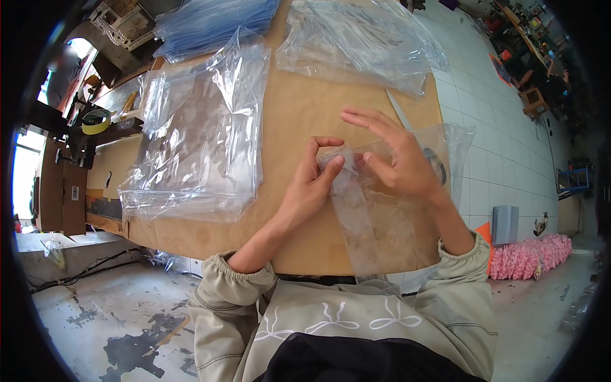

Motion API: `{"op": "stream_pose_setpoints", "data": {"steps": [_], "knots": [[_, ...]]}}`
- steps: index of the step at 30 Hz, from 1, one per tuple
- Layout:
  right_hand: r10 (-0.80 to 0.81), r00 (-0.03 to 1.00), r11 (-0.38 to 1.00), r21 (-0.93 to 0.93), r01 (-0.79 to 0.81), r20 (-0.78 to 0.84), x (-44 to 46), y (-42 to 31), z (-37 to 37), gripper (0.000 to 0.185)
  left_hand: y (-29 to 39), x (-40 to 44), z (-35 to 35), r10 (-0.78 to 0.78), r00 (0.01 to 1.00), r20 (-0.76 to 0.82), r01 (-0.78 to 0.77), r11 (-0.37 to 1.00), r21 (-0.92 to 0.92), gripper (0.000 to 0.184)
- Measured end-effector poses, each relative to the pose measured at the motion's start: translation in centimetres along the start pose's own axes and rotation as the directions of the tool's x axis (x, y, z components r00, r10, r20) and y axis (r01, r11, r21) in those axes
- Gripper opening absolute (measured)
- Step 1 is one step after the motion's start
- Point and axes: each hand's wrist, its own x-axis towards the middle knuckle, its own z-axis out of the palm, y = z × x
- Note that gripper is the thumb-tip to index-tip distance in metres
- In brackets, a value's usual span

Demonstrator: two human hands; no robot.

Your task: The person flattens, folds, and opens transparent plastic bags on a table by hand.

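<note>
A clear plastic bag (382, 219) lies over the right part of the table and hangs past its front edge. My left hand (312, 181) pinches the bag's upper left corner between thumb and bent forefinger. Just to the right, my right hand (401, 156) hovers over the same bag with fingers spread and thumb apart. Whether its thumb tip touches the plastic I cannot tell. A pair of scissors (399, 109) sits by my right hand; the blade sticks out beyond the bag, and the dark handle shows through the plastic.
A stack of clear plastic bags (197, 134) covers the brown table (305, 105) on the left. Behind are a bluish plastic pile (213, 25) and another clear pile (363, 41). A tape roll (97, 122) hangs on a machine at left. A pink fluffy bundle (531, 256) lies on the floor at right.
</note>
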Motion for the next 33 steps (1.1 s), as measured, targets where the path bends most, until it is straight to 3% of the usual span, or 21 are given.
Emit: {"op": "stream_pose_setpoints", "data": {"steps": [2,5,8,11,14,17,20,23,26,29,33], "knots": [[0.106,0.989,0.994,0.023,-0.108,0.103,0.3,-0.4,-1.4,0.044,0.5,-0.1,0.3,0.011,1.0,-0.025,-0.012,0.999,-0.038,0.029],[0.011,0.984,0.987,-0.161,0.019,0.178,0.4,0.3,-2.1,0.03,0.6,-0.1,0.2,-0.018,0.998,-0.053,0.014,0.997,-0.071,0.024],[0.054,0.987,0.99,-0.139,-0.033,0.153,0.9,0.0,-2.1,0.017,0.6,-0.1,0.3,0.002,0.998,-0.063,-0.006,0.999,-0.053,0.025],[-0.028,0.991,0.983,-0.176,0.051,0.128,1.1,0.2,-2.0,0.012,0.6,0.0,-0.6,0.003,1.0,0.021,-0.006,0.994,0.105,0.033],[0.081,0.979,0.991,-0.116,-0.059,0.188,1.5,-0.7,-2.5,0.012,2.5,-0.6,0.9,-0.087,0.995,-0.043,0.068,0.942,-0.328,0.033],[0.101,0.974,0.993,0.038,-0.111,0.203,1.4,-0.6,-3.2,0.01,2.4,-0.3,0.0,-0.025,0.994,0.106,0.078,0.842,-0.534,0.034],[-0.001,0.972,0.974,0.222,-0.053,0.233,1.3,-0.3,-3.7,0.011,2.4,-0.4,-0.4,0.021,0.986,0.166,0.079,0.813,-0.577,0.027],[-0.051,0.935,0.961,0.271,-0.049,0.35,1.3,0.1,-4.2,0.013,1.8,-0.2,-0.6,0.078,0.987,0.142,-0.002,0.881,-0.472,0.026],[-0.18,0.9,0.939,0.343,0.036,0.397,1.3,0.3,-4.1,0.023,0.3,0.3,-2.0,0.13,0.965,0.23,-0.01,0.888,-0.46,0.022],[-0.153,0.907,0.966,0.253,0.054,0.393,1.4,-1.4,-4.0,0.041,2.1,-0.2,-0.4,-0.015,0.999,0.049,0.035,0.901,-0.433,0.018],[-0.202,0.947,0.927,-0.265,0.267,0.249,0.6,-4.8,-2.0,0.055,2.0,0.0,0.1,0.059,0.996,0.067,-0.026,0.908,-0.417,0.014]]}}
